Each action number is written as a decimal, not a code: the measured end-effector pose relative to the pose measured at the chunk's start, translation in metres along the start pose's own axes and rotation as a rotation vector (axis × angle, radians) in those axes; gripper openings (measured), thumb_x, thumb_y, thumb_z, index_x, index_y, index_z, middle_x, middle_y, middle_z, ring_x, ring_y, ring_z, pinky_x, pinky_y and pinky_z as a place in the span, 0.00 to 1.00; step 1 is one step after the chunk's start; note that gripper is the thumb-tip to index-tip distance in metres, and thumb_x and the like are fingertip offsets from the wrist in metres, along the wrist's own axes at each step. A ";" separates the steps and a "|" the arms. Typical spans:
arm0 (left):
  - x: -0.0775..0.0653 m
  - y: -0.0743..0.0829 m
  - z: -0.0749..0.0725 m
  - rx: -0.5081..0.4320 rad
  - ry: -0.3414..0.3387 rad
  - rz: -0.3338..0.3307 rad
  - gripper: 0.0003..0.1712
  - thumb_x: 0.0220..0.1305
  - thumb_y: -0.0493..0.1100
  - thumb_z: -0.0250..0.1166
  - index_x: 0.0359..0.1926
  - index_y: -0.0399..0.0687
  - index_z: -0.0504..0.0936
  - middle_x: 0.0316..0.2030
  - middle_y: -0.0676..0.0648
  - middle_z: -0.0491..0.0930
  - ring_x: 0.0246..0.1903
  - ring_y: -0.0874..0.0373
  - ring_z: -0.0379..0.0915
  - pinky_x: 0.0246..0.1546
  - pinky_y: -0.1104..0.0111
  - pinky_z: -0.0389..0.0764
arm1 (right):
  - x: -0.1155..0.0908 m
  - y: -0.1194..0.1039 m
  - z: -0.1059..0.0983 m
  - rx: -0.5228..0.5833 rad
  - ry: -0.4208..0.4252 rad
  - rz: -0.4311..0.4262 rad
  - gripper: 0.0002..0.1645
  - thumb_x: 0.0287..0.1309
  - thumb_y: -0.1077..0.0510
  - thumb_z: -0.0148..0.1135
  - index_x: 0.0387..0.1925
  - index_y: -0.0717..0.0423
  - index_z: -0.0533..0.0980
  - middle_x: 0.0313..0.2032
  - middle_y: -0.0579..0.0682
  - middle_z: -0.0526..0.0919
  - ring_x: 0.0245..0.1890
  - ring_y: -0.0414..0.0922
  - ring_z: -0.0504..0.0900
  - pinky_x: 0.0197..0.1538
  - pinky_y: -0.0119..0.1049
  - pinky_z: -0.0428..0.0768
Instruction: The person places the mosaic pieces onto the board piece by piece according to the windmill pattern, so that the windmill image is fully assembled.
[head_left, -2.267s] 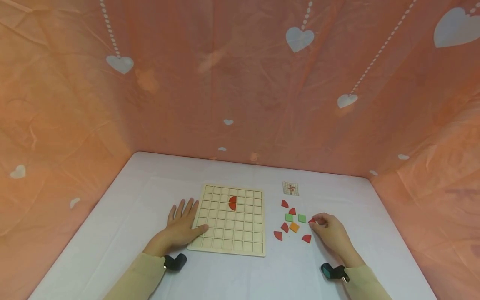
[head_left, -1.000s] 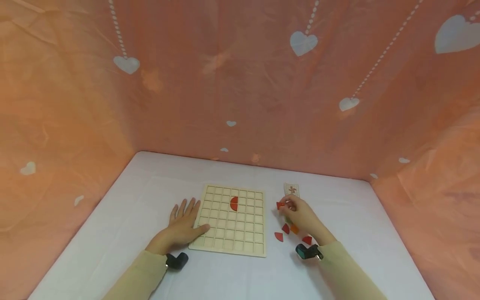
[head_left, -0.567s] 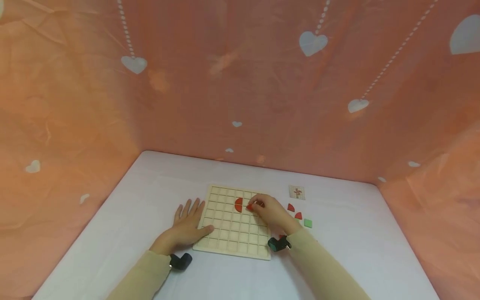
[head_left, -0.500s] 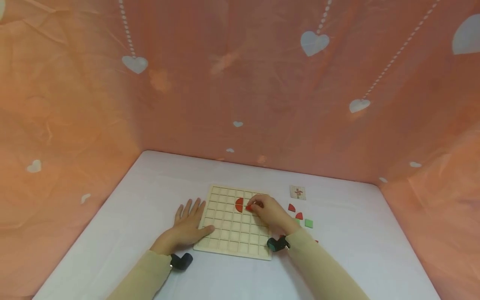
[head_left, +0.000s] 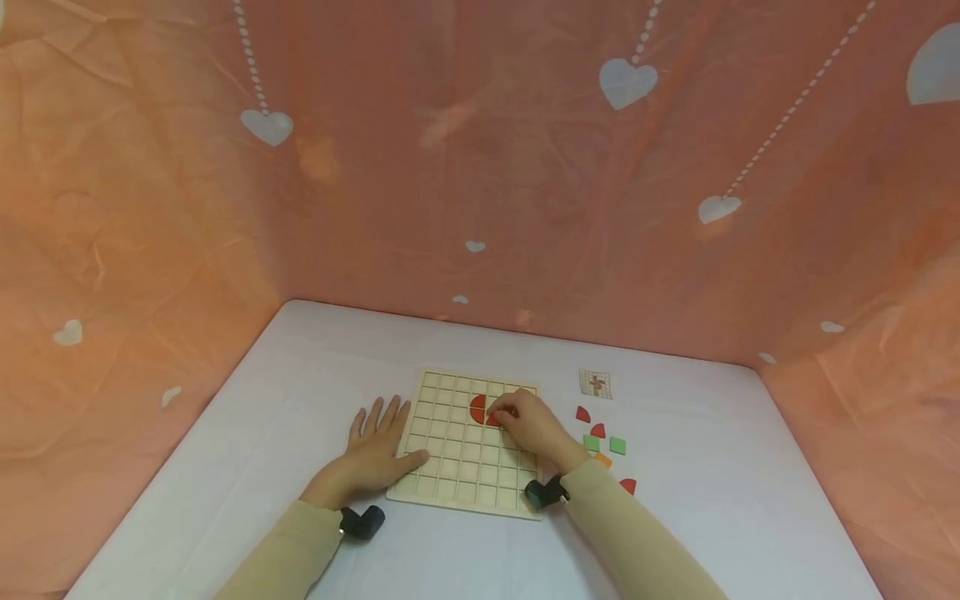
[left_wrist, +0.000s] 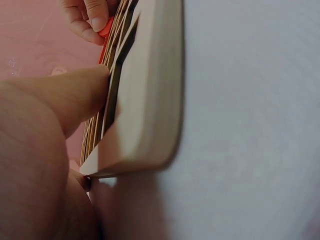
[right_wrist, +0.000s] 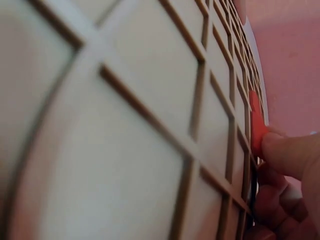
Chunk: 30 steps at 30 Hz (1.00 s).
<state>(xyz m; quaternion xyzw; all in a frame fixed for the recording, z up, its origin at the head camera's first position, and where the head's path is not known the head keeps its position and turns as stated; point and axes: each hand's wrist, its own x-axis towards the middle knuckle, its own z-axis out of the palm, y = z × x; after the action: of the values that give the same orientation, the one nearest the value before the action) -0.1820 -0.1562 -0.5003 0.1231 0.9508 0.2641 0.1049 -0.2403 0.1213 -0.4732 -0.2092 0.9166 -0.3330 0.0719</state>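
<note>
A light wooden grid board (head_left: 450, 475) lies on the white table, with two red quarter-circle pieces (head_left: 477, 408) set side by side in its upper middle. My right hand (head_left: 528, 423) is over the board just right of them, pinching another red quarter-circle piece (head_left: 492, 419) between thumb and fingers. In the right wrist view, that red piece (right_wrist: 257, 130) is right at the grid's surface. My left hand (head_left: 371, 461) rests spread at the board's left edge. Its thumb (left_wrist: 85, 92) lies over the frame, holding nothing.
Right of the board lie loose red quarter-circles (head_left: 583, 414), green squares (head_left: 617, 446) and an orange square (head_left: 603, 459), partly hidden by the right sleeve. Behind them is a small card (head_left: 596, 383) with a red pinwheel pattern. An orange curtain (head_left: 450, 167) stands around the table.
My right hand has carried the red piece from the loose pieces leftward to the board, and in the last half second moved slightly closer to the set pieces. The left hand stays in place.
</note>
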 end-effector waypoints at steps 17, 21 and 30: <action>-0.002 0.005 -0.004 -0.011 -0.012 -0.003 0.55 0.64 0.65 0.56 0.74 0.33 0.43 0.75 0.34 0.36 0.72 0.39 0.20 0.65 0.46 0.21 | -0.006 -0.009 0.002 -0.019 0.048 0.040 0.05 0.63 0.57 0.63 0.38 0.50 0.83 0.35 0.44 0.77 0.35 0.41 0.72 0.44 0.40 0.75; -0.003 0.007 -0.008 0.002 -0.028 -0.009 0.54 0.66 0.64 0.56 0.75 0.34 0.42 0.75 0.34 0.35 0.72 0.38 0.20 0.66 0.46 0.23 | -0.009 -0.007 0.003 -0.040 0.042 0.042 0.08 0.63 0.57 0.63 0.43 0.51 0.84 0.35 0.44 0.76 0.34 0.41 0.72 0.42 0.38 0.74; -0.003 0.007 -0.007 0.010 -0.032 -0.017 0.53 0.66 0.64 0.55 0.75 0.35 0.42 0.75 0.35 0.36 0.72 0.38 0.20 0.66 0.45 0.23 | -0.016 -0.004 0.002 -0.046 0.027 0.064 0.18 0.63 0.56 0.63 0.54 0.50 0.80 0.38 0.45 0.76 0.35 0.43 0.72 0.43 0.39 0.74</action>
<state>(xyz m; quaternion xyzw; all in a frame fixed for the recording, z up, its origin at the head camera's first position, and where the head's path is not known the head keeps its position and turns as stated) -0.1803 -0.1543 -0.4898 0.1198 0.9514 0.2563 0.1219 -0.2236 0.1243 -0.4719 -0.1770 0.9311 -0.3121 0.0654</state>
